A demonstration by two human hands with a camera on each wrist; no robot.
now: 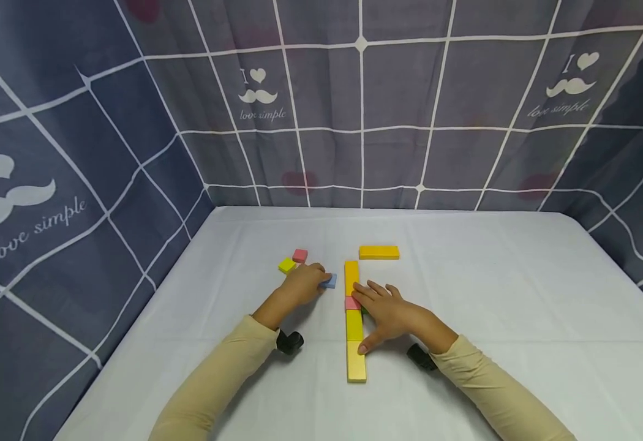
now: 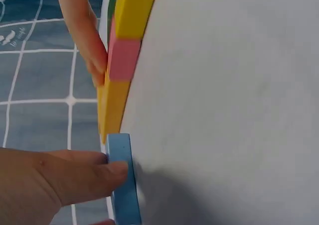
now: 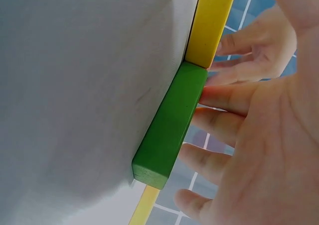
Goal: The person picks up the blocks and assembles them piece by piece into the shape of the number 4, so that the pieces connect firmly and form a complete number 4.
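Blue block (image 1: pixel 330 281) is pinched by the left hand (image 1: pixel 302 284), left of a yellow-and-pink block row (image 1: pixel 354 324) on the table (image 1: pixel 492 275); the right hand (image 1: pixel 390 315), fingers spread, touches that row. The right wrist view reveals a green block (image 3: pixel 168 128), barely visible from the head.

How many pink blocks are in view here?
2: one pink block beyond the left hand, another pink block in the central row, near the right hand. Hands may hide more.
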